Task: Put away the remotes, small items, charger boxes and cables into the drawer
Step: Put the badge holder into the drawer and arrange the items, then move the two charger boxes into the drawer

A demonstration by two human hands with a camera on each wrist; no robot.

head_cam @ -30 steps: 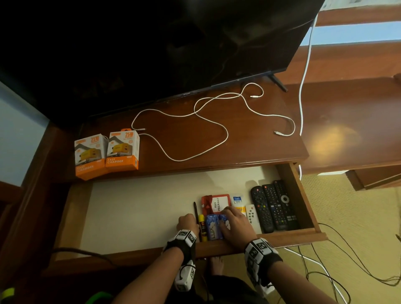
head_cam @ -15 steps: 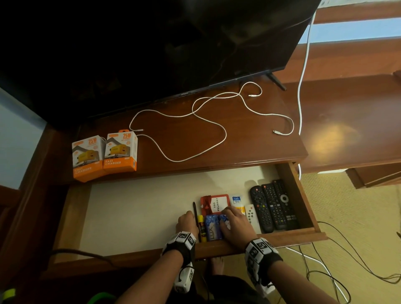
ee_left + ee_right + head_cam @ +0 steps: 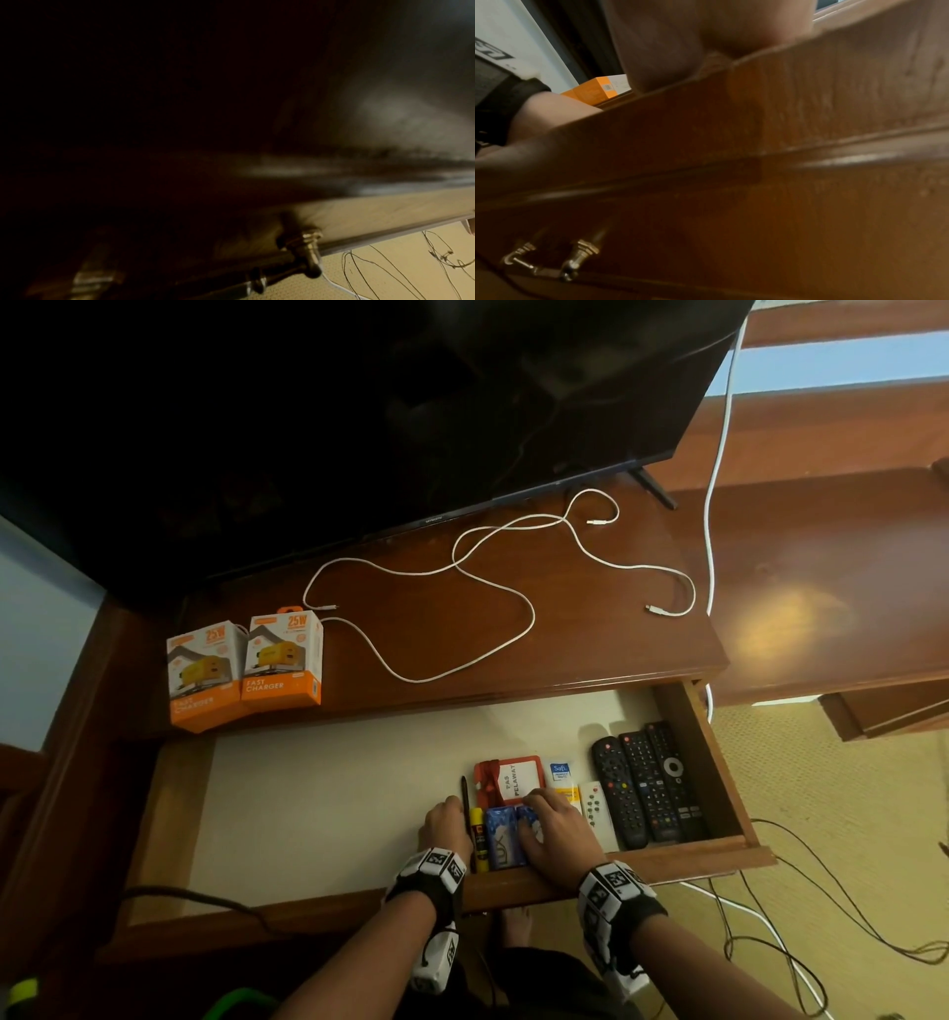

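Observation:
The wooden drawer stands pulled out. At its right end lie three black remotes and a small white remote. Beside them are a red card holder, a black pen, a yellow glue stick and blue soap packets. My right hand lies flat over the right blue packet. My left hand rests on the drawer bottom just left of the pen. Two orange-and-white charger boxes and a loose white cable lie on the desk top.
A black TV overhangs the back of the desk, with a white cord hanging at its right. The right wrist view shows the drawer front and its brass handle. Thin wires trail over the floor at the right.

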